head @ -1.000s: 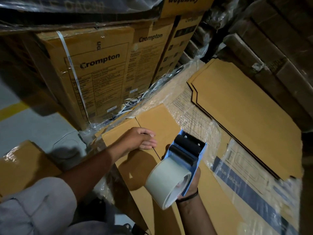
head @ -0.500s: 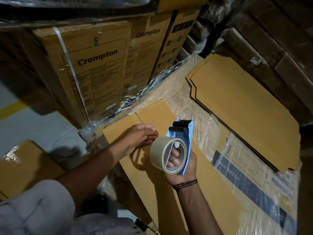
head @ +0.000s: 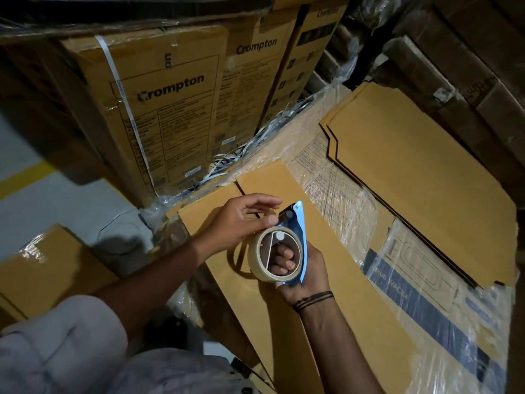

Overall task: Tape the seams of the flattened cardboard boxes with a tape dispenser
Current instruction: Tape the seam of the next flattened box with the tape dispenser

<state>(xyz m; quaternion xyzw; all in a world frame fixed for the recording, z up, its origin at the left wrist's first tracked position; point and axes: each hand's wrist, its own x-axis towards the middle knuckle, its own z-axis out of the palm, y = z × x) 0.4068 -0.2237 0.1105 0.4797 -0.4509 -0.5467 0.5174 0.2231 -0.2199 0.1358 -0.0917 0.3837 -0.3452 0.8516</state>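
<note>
Gripping the blue tape dispenser [head: 295,231] by its handle, the right hand [head: 302,270] holds it over the flattened cardboard box [head: 341,302], fingers curled behind the tape roll [head: 255,261]. The left hand [head: 241,220] has its fingertips at the dispenser's head; I cannot tell whether they pinch the tape end. That box lies along the left edge of the wrapped stack [head: 426,297], with bare cardboard open toward the near edge. A second flattened sheet [head: 412,189] covers the far right corner. Crompton cartons [head: 170,109] wall off the far left edge, loose strapping [head: 227,163] tangled at their foot.
</note>
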